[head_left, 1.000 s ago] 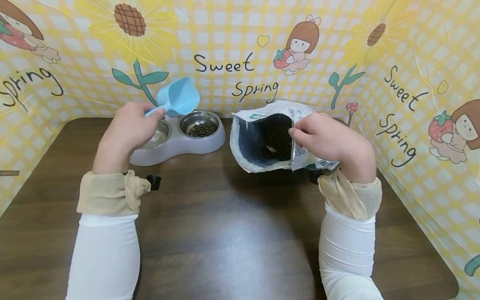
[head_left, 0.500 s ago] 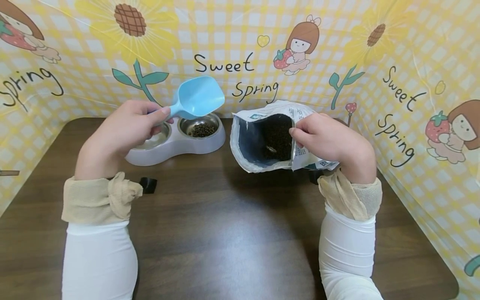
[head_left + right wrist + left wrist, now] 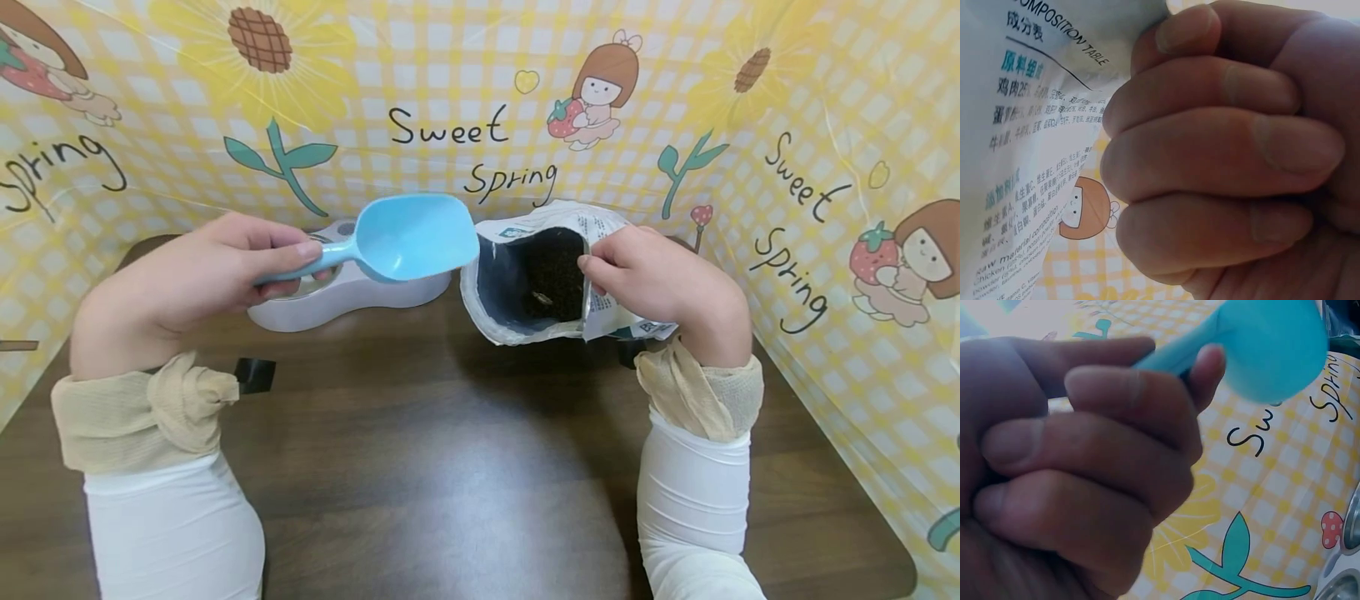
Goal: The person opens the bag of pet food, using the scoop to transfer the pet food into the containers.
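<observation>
My left hand (image 3: 217, 271) grips the handle of a light blue scoop (image 3: 416, 237), its bowl facing up with nothing visible in it. The scoop's tip overlaps the left edge of an open white pet food bag (image 3: 606, 312). Dark kibble (image 3: 553, 275) lies inside the bag, whose mouth faces left. At the right of that mouth, my right hand (image 3: 667, 275) pinches the bag's edge. Printed text on the bag (image 3: 1029, 156) shows in the right wrist view, beside curled fingers (image 3: 1210, 144). Behind the scoop, a white double pet bowl (image 3: 367, 293) is partly hidden.
The brown wooden table (image 3: 450, 467) has a yellow checked cloth (image 3: 450, 67) standing around its back and sides. A metal dish (image 3: 1354, 519) of the double bowl shows at the right edge of the left wrist view.
My left hand has moved the scoop rightward from above the double bowl to the bag's mouth, turning its bowl upward and lowering it lately. The right hand and bag stay still.
</observation>
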A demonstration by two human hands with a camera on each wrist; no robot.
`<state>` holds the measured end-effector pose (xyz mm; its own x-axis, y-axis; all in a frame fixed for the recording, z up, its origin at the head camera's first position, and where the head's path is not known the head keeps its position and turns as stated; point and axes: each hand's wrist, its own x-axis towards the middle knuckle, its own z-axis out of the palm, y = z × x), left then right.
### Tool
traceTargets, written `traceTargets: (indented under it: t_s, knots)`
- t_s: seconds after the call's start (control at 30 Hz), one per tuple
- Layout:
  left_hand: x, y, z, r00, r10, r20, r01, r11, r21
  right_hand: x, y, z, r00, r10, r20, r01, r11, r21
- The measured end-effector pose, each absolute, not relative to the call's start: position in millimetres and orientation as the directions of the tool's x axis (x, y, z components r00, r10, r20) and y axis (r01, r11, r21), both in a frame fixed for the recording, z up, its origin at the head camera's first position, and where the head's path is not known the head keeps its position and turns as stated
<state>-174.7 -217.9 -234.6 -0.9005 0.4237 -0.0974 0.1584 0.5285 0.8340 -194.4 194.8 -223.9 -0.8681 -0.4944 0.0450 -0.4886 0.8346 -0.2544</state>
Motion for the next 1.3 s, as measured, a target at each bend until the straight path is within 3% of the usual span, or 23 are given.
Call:
traceTargets:
  t_s: [0.2, 0.37, 0.53, 0.73, 1.0, 1.3]
  knots:
    - [-168.1, -210.4, -234.1, -0.827, 0.544, -0.141, 0.180, 0.494, 0.851, -192.9, 193.7, -223.5, -0.864, -0.500, 0.054, -0.494, 0.825, -0.273]
    - [-173.8, -198.7, -234.4, -0.813, 0.558, -0.164, 0.209, 0.543, 0.814, -193.6, 193.3, -223.2, -0.871, -0.489, 0.045, -0.483, 0.835, -0.264]
    - [-183.8, -182.5, -238.1, -0.819, 0.538, -0.200, 0.193, 0.587, 0.786, -193.6, 192.9, -223.0, -0.873, -0.486, 0.038, -0.478, 0.837, -0.267]
    - [-190.6, -163.4, -244.4, -0.821, 0.547, -0.165, 0.251, 0.604, 0.756, -193.4, 189.4, -223.6, -0.874, -0.486, 0.028, -0.473, 0.835, -0.281]
    - [-192.3, -131.5, -253.0, -0.865, 0.486, -0.123, 0.214, 0.579, 0.787, -191.9, 187.1, -223.2, -0.872, -0.488, 0.019, -0.476, 0.840, -0.261]
    - [-189.2, -92.4, -262.0, -0.915, 0.404, 0.005, 0.331, 0.743, 0.581, -191.9, 187.3, -222.9, -0.876, -0.483, 0.013, -0.468, 0.843, -0.265]
